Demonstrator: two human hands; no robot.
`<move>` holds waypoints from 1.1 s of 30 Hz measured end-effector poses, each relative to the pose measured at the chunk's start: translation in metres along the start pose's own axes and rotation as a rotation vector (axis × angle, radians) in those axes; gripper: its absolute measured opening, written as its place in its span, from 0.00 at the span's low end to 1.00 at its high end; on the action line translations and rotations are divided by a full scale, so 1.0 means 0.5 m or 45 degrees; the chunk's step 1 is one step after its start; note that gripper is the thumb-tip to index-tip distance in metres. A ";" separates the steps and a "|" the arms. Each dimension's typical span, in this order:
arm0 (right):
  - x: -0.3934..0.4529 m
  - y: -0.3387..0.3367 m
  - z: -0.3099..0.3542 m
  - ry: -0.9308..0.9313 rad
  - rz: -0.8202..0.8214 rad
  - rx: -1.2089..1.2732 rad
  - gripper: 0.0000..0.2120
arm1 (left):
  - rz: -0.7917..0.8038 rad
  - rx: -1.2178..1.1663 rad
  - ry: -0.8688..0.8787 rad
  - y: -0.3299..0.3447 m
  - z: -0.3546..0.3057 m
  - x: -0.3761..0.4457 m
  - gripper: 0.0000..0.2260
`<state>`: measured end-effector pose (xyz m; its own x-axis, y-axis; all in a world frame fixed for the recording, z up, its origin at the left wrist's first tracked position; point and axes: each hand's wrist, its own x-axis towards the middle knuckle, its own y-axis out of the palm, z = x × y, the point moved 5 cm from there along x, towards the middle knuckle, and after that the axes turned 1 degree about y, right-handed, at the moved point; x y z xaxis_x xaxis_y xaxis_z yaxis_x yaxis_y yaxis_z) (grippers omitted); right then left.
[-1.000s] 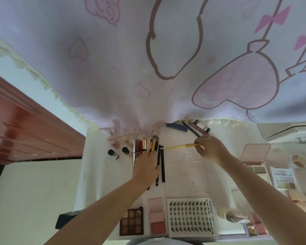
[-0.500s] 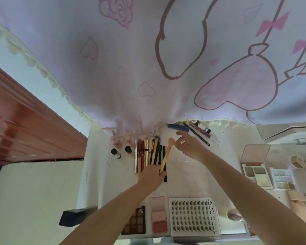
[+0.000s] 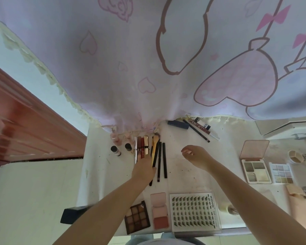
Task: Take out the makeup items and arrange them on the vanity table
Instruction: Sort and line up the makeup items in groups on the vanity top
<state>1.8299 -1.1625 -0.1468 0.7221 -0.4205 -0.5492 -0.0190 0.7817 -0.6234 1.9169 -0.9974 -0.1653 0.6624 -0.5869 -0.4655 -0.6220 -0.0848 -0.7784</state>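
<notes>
Reading the layout from the yellow-handled makeup brush [image 3: 154, 150]: we see it lying lengthwise in the row of pencils on the white vanity surface [image 3: 184, 167], bristles toward the curtain. Our left hand [image 3: 143, 169] rests on its near end, whether grasping we cannot tell. Our right hand [image 3: 195, 155], released and hovering to its right, lies nearer the loose dark pencils [image 3: 196, 130] beyond.
</notes>
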 end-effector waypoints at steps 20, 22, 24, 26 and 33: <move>-0.029 -0.020 -0.054 0.118 -0.028 0.000 0.13 | 0.053 0.380 0.066 0.003 -0.043 0.027 0.29; -0.027 -0.019 -0.056 0.118 -0.025 0.002 0.13 | 0.052 0.437 0.067 0.002 -0.044 0.027 0.29; -0.026 -0.016 -0.057 0.116 -0.022 0.001 0.13 | 0.073 0.481 0.088 0.004 -0.041 0.028 0.27; -0.024 -0.013 -0.058 0.118 -0.015 0.013 0.13 | 0.114 0.535 0.110 0.008 -0.036 0.030 0.27; -0.019 -0.012 -0.062 0.119 -0.008 0.001 0.13 | 0.112 0.573 0.113 0.021 -0.026 0.031 0.26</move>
<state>1.8018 -1.1776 -0.1549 0.6547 -0.4664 -0.5949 -0.0144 0.7792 -0.6266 1.9154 -1.0180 -0.1750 0.5648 -0.6447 -0.5151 -0.4181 0.3146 -0.8522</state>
